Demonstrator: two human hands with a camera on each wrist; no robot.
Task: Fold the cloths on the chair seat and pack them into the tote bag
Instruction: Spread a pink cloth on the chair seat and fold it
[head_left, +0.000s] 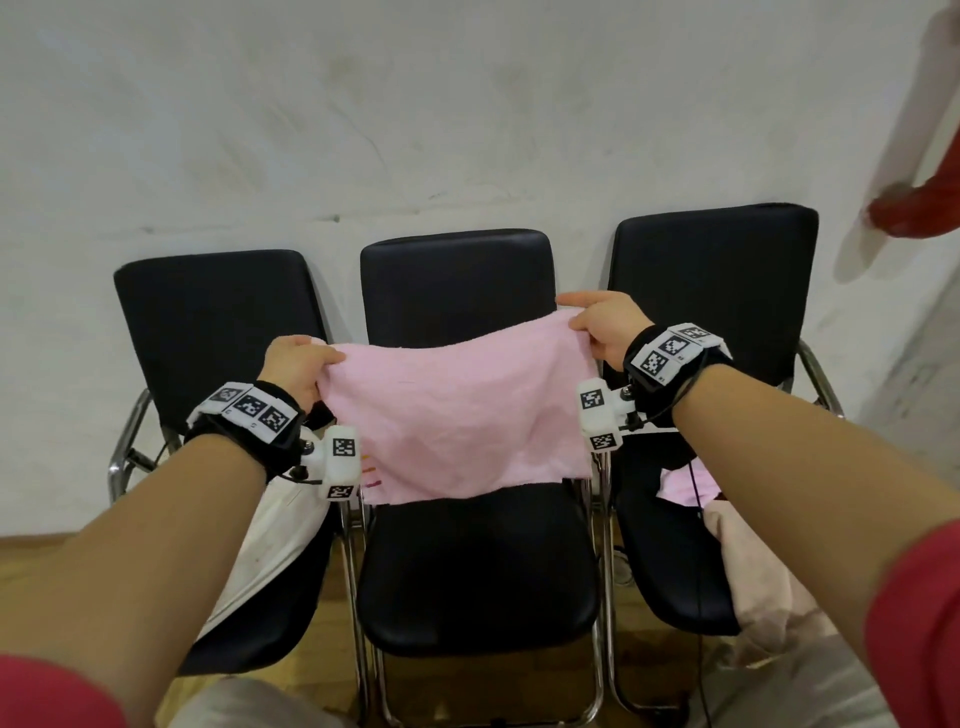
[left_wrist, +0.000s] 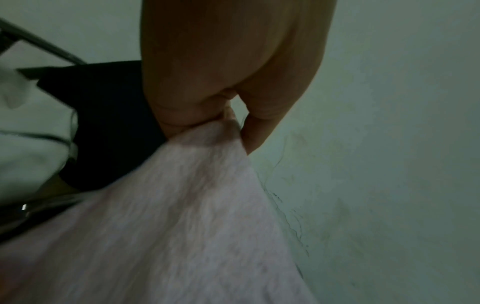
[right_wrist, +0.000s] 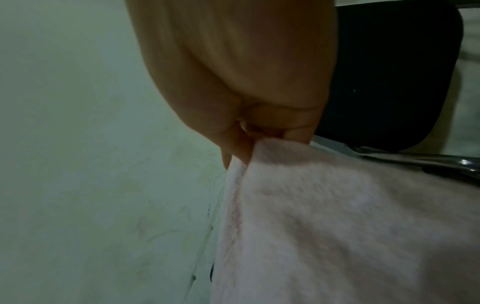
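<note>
You have the pink cloth (head_left: 457, 410) stretched out in the air above the seat of the middle chair (head_left: 478, 577), its lower edge hanging just over the far part of that black seat. Your left hand (head_left: 296, 366) pinches the cloth's left top corner and your right hand (head_left: 605, 325) pinches its right top corner, a little higher and farther. In the left wrist view your fingers (left_wrist: 179, 107) are curled tight on a bunched fold of the cloth (left_wrist: 161, 226); in the right wrist view your fingers (right_wrist: 296, 123) close on its hem the same way, with the cloth (right_wrist: 337, 226) falling away below.

To the left stands the left chair (head_left: 208, 312), with a white tote bag (head_left: 275, 551) lying on its seat, partly hidden by your forearm. To the right stands the right chair (head_left: 717, 275), and on its seat lie another pink cloth (head_left: 685, 488) and a pale pink one (head_left: 753, 571) near your arm.

All three chairs have black padding and chrome frames, and they stand side by side against a scuffed white wall (head_left: 415, 114). Beneath them is a wooden floor (head_left: 332, 623). A red object (head_left: 919, 213) shows at the far right edge, too blurred to identify.
</note>
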